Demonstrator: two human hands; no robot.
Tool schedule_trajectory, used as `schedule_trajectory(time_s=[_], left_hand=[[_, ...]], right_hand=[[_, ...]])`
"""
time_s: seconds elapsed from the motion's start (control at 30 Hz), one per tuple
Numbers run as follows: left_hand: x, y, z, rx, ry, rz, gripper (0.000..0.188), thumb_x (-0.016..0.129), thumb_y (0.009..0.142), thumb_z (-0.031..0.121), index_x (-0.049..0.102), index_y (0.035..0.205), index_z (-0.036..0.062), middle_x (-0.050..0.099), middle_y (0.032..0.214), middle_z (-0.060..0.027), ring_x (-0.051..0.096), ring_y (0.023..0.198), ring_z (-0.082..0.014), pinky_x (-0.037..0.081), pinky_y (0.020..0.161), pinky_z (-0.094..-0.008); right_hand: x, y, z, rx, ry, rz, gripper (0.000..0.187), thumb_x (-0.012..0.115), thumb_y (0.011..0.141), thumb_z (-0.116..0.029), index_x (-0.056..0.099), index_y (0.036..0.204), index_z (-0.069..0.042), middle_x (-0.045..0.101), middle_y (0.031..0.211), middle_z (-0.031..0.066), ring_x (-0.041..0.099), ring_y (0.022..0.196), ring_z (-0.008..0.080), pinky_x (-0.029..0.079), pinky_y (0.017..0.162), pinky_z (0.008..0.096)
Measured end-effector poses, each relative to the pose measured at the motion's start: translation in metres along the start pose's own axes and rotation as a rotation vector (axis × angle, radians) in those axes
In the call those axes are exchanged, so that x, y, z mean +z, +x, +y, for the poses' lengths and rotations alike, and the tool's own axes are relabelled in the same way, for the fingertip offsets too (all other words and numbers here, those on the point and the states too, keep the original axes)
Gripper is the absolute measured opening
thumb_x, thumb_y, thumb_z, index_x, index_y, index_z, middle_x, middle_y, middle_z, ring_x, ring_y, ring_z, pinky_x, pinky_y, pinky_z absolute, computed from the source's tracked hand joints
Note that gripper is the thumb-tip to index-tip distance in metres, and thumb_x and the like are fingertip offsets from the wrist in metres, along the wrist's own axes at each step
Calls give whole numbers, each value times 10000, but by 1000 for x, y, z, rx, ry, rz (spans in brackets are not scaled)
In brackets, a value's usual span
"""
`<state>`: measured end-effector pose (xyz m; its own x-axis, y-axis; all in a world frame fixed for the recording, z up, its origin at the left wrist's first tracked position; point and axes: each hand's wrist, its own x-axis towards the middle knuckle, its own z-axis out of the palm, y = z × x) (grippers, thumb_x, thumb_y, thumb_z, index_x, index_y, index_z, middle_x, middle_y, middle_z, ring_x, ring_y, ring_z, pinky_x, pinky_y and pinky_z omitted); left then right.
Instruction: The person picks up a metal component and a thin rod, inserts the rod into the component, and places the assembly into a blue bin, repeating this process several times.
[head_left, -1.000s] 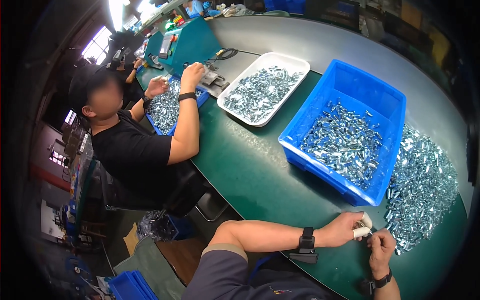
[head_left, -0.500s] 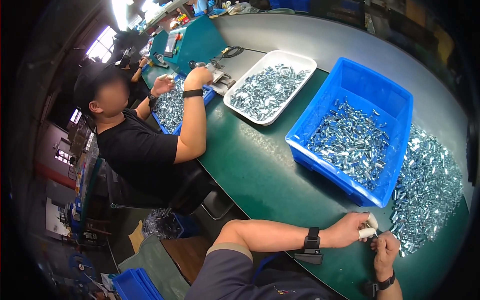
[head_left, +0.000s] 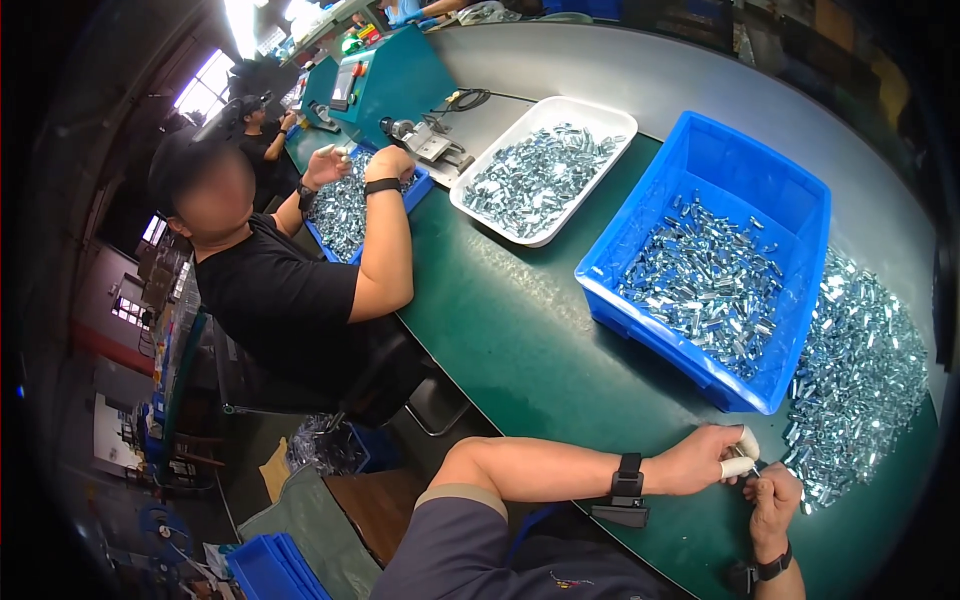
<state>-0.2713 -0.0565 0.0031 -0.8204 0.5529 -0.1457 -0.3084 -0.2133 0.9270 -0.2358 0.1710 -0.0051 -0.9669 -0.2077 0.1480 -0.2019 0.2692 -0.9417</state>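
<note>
Close together over the front right of the green table are my two hands. My left hand (head_left: 700, 462), with white finger cots on thumb and finger, is closed in a pinch around a small shiny metal part, mostly hidden by the fingers. Fingertips of my right hand (head_left: 774, 505) are curled and pinched right beside it, nearly touching; what they hold is too small to make out. A heap of small silvery metal pieces (head_left: 860, 370) spreads beside my right hand. Just beyond my left hand stands a blue bin (head_left: 632, 345), partly filled with similar pieces.
A white tray (head_left: 540, 240) of metal pieces sits left of the bin. Farther left, a co-worker in black (head_left: 285, 285) reaches over a blue crate (head_left: 418, 192) of pieces, near a metal fixture (head_left: 437, 148) and a green machine (head_left: 400, 80). Stacked blue bins (head_left: 275, 570) lie lower left.
The co-worker's far hand has drawn back from the metal fixture to over the blue crate. My own hands hold nearly the same pose, fingertips shifted slightly.
</note>
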Motion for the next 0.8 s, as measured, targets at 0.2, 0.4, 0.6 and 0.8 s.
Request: schedule_trajectory(time_s=[0.2, 0.4, 0.6, 0.8], left_hand=[[1, 1, -3, 35, -6, -10, 195, 657, 1034, 144, 633, 1149, -11, 684, 901, -56, 649, 791, -107, 527, 693, -277], [0, 1, -4, 32, 1, -16, 192, 656, 1035, 144, 631, 1150, -7, 680, 907, -56, 648, 791, -107, 528, 699, -280], [0, 0, -2, 22, 14, -17, 185, 655, 1035, 141, 629, 1151, -2, 683, 936, -56, 649, 792, -109, 529, 700, -280], [0, 1, -4, 18, -11, -1, 183, 659, 1034, 139, 631, 1152, 2, 683, 962, -49, 648, 800, -110, 528, 698, -276]], right_hand=[[1, 1, 1, -26, -25, 2, 475, 666, 1025, -395, 650, 768, 4, 561, 661, 47, 525, 566, 122, 395, 511, 260], [-2, -1, 3, 0, -27, -12, 474, 691, 1006, -409, 642, 769, -1, 565, 677, 45, 528, 573, 121, 399, 523, 256], [-1, -1, 5, 47, 37, 14, 422, 757, 960, -374, 650, 813, 6, 624, 691, 66, 562, 604, 134, 416, 547, 265], [10, 2, -10, 66, 76, 127, 376, 734, 975, -327, 646, 822, 5, 629, 699, 75, 564, 627, 141, 419, 564, 271]])
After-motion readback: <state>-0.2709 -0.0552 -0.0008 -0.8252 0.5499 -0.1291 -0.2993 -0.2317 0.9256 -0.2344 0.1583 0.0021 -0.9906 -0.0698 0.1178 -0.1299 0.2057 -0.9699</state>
